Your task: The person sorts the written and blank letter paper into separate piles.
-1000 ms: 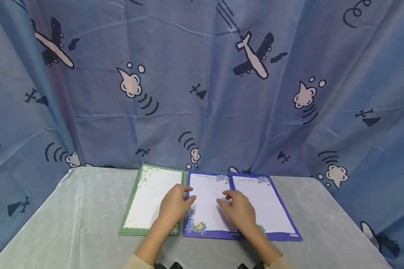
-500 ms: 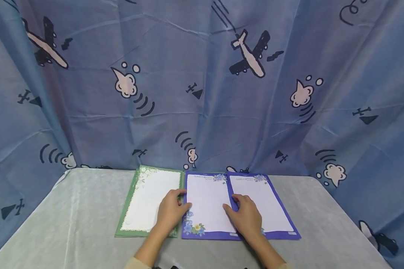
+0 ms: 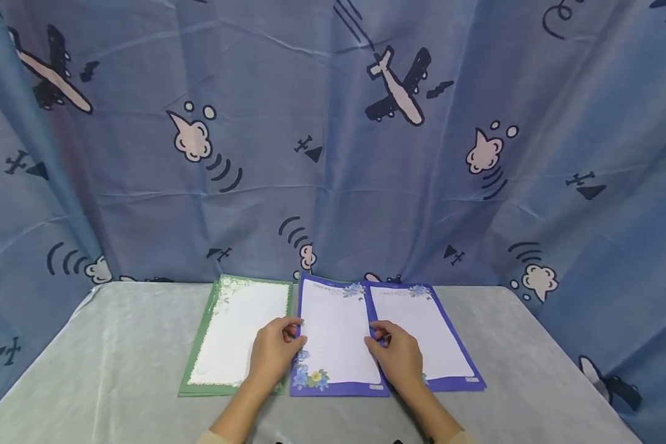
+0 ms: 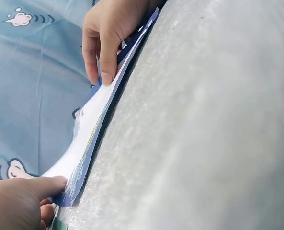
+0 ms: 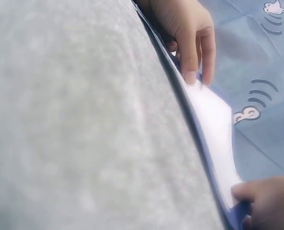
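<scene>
A purple-bordered sheet of writing paper point(image 3: 338, 333) with blue and yellow flowers lies between my hands in the head view. My left hand point(image 3: 272, 350) pinches its left edge, thumb on top. On its right edge my right hand point(image 3: 398, 356) has the same kind of pinch. Both wrist views show the sheet point(image 4: 86, 127) bowed upward between the thumbs, its far part raised. Beside it, a second purple-bordered sheet point(image 3: 430, 339) lies to the right, partly behind my right hand. Green-bordered sheets point(image 3: 238, 333) lie stacked on the left, partly covered by my left hand.
The papers lie on a grey-white cloth-covered table point(image 3: 127, 370). Close behind its far edge hangs a blue curtain point(image 3: 266, 154) printed with planes and clouds. More table surface extends to both sides of the papers.
Both hands have come down from above the papers and taken hold of the middle purple-bordered sheet by its sides. Its far edge has risen slightly. The head view has shifted a little rightward.
</scene>
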Available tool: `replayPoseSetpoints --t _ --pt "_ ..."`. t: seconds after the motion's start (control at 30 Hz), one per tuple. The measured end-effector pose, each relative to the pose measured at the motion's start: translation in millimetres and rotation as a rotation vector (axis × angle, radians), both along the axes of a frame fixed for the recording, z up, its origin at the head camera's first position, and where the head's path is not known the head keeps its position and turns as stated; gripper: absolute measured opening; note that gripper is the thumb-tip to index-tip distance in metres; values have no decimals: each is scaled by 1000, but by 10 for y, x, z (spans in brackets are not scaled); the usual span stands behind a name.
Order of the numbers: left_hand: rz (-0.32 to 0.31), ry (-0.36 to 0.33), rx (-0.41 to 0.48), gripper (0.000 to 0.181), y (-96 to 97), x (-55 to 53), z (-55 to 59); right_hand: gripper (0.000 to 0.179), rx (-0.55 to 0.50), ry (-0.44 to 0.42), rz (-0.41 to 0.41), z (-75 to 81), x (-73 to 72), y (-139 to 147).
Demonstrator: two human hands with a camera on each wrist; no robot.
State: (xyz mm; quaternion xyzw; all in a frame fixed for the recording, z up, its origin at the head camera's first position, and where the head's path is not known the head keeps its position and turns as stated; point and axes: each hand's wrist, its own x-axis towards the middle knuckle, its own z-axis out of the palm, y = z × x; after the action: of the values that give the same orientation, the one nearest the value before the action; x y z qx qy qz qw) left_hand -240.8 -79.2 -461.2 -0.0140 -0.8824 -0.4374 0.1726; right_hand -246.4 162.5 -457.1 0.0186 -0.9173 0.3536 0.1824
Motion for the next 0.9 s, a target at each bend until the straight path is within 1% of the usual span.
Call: replayPoseSetpoints --t 0.07,0.13,0.27,0.37,0.5,0.6,0.73,0.9 --pt "8 11 2 26 -12 3 -4 23 -24 34 16 4 3 -10" --pt "17 23 -1 25 -22 6 -8 19 -34 48 21 4 3 -17" --pt "26 44 2 23 -34 14 -23 13 -44 30 14 5 10 -24" --pt "26 39 12 20 -37 17 -23 13 -44 4 1 4 13 -25" --pt "30 21 25 17 -40 18 -4 14 -48 10 7 20 10 -26" --pt "20 14 26 16 -44 18 4 14 -55 15 11 35 10 -25" --pt "3 3 27 16 -42 16 3 16 -72 -6 4 35 9 -18" --pt "-4 -6 20 14 -36 3 3 20 -93 -30 -4 37 5 -10"
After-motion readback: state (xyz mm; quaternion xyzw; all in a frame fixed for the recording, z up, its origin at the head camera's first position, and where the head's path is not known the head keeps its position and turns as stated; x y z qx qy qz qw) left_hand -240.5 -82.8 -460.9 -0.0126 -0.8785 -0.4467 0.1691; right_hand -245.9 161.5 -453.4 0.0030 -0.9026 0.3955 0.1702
